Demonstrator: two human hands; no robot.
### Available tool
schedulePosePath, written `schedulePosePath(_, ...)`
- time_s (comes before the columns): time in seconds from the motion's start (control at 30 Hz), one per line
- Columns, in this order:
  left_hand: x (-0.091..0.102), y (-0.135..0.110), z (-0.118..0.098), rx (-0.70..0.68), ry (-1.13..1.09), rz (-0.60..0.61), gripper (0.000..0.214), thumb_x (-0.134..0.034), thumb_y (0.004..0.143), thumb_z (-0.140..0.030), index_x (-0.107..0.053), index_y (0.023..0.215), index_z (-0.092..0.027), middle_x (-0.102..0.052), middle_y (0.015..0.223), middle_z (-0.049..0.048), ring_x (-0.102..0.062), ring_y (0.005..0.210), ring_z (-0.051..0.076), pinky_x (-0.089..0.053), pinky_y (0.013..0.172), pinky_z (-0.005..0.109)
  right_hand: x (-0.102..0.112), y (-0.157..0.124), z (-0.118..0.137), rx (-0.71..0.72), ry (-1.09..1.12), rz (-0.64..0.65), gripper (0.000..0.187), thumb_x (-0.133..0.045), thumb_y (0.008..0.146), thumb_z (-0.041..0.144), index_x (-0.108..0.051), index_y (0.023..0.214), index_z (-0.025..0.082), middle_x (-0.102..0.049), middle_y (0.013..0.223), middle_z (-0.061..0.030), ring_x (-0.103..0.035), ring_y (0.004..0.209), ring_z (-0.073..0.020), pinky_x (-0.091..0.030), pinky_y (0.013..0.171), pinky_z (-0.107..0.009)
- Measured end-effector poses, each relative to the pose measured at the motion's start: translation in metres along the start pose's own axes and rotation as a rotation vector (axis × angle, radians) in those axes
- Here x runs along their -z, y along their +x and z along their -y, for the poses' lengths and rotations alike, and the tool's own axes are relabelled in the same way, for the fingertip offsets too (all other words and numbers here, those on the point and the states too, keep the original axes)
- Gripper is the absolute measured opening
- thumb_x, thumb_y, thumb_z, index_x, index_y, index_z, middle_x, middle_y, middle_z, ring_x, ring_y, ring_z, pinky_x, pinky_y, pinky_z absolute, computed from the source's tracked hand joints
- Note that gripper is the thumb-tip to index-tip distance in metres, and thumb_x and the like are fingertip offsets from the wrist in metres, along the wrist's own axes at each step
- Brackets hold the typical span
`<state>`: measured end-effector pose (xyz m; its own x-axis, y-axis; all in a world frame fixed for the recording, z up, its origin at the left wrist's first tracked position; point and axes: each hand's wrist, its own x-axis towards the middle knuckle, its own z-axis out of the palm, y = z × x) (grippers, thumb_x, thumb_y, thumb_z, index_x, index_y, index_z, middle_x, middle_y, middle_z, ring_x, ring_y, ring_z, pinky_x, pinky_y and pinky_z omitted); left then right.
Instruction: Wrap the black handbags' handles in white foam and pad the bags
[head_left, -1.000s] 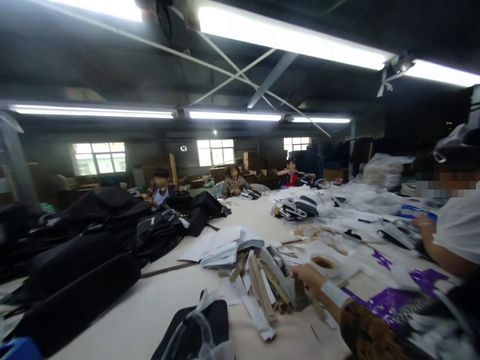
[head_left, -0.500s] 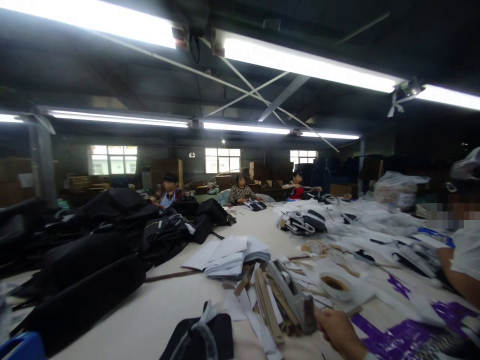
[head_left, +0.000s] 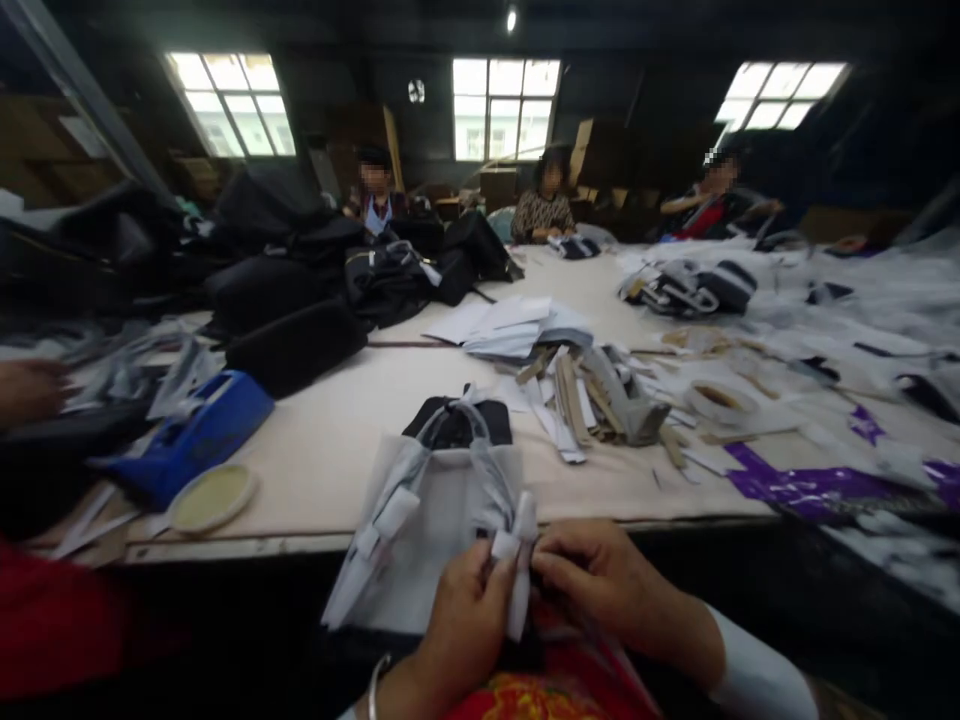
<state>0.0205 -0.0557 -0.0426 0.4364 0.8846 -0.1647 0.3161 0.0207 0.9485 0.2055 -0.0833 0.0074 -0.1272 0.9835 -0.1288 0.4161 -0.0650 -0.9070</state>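
Observation:
Both of my hands are low in the middle of the view, at the table's near edge. My left hand (head_left: 465, 615) and my right hand (head_left: 596, 580) pinch a white wrapped strap end (head_left: 517, 570) between their fingers. The strap belongs to a grey-white bag (head_left: 435, 500) that hangs over the table's front edge; a second wrapped strap (head_left: 382, 520) lies on its left side. A black piece (head_left: 457, 422) sits just behind the bag on the table (head_left: 330, 440).
A blue box (head_left: 199, 430) and a round yellowish lid (head_left: 212, 497) lie at the left, near another person's hand (head_left: 26, 390). Cardboard strips (head_left: 592, 395), white papers (head_left: 510, 325), a tape roll (head_left: 716, 400) and purple sheets (head_left: 795, 485) are to the right. Black bags (head_left: 292, 270) are piled behind; three people sit at the far end.
The view has dropped from the ceiling and far table to the near edge. My right hand has left the cardboard strips; both hands now grip the bag's strap.

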Motion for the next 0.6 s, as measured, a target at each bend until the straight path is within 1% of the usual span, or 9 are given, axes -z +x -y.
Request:
schedulePosePath(0.07,0.000,0.001,0.002,-0.039,0.052,-0.022,0.032,-0.050,0.094,-0.042,-0.067,0.088,-0.015,-0.066,0.072,0.0030,-0.059,0.067,0.017,-0.043,0.061,0.026,-0.016,0.002,0.000,-0.018,-0.077,-0.026,0.029,-0.057,0.088,0.035,-0.071,0.073,0.015,-0.067,0.066,-0.0027,-0.057,0.061,-0.0139,-0.043,0.059,-0.024)
schedulePosePath(0.17,0.001,0.000,0.000,-0.055,0.101,-0.052,0.028,-0.049,0.094,-0.037,-0.065,0.086,-0.015,-0.063,0.069,0.0017,-0.057,0.063,0.015,-0.040,0.059,0.025,-0.028,0.006,-0.005,-0.070,-0.164,-0.072,0.030,-0.055,0.089,0.034,-0.072,0.071,0.016,-0.068,0.066,-0.0024,-0.058,0.060,-0.0141,-0.041,0.058,-0.024)
schedulePosePath(0.3,0.000,-0.001,-0.001,-0.082,0.127,-0.058,0.027,-0.047,0.096,-0.035,-0.063,0.085,-0.016,-0.062,0.068,0.0015,-0.056,0.062,0.015,-0.038,0.057,0.025,-0.030,0.008,-0.008,-0.169,-0.221,-0.110,0.033,-0.055,0.088,0.039,-0.072,0.070,0.017,-0.069,0.064,-0.0022,-0.059,0.058,-0.0149,-0.040,0.055,-0.025)
schedulePosePath(0.43,-0.002,-0.002,0.005,-0.116,0.157,-0.058,0.027,-0.045,0.097,-0.035,-0.061,0.085,-0.016,-0.064,0.071,0.0033,-0.057,0.064,0.016,-0.039,0.058,0.026,-0.029,0.011,-0.013,-0.271,-0.197,-0.134,0.035,-0.059,0.084,0.045,-0.070,0.067,0.017,-0.069,0.061,-0.0021,-0.058,0.056,-0.0151,-0.038,0.052,-0.025)
schedulePosePath(0.53,-0.004,-0.002,0.009,-0.143,0.191,-0.056,0.027,-0.043,0.097,-0.034,-0.061,0.087,-0.017,-0.066,0.073,0.0048,-0.059,0.065,0.017,-0.040,0.059,0.028,-0.030,0.016,-0.020,-0.332,-0.175,-0.165,0.040,-0.064,0.080,0.050,-0.066,0.059,0.016,-0.065,0.055,-0.0018,-0.055,0.053,-0.0140,-0.037,0.050,-0.024)
schedulePosePath(0.6,-0.005,-0.002,0.010,-0.181,0.181,-0.082,0.025,-0.045,0.096,-0.033,-0.063,0.087,-0.017,-0.067,0.073,0.0055,-0.060,0.065,0.018,-0.041,0.060,0.029,-0.032,0.020,-0.022,-0.368,-0.162,-0.176,0.044,-0.066,0.077,0.054,-0.063,0.055,0.015,-0.061,0.051,-0.0014,-0.051,0.049,-0.0127,-0.035,0.048,-0.024)
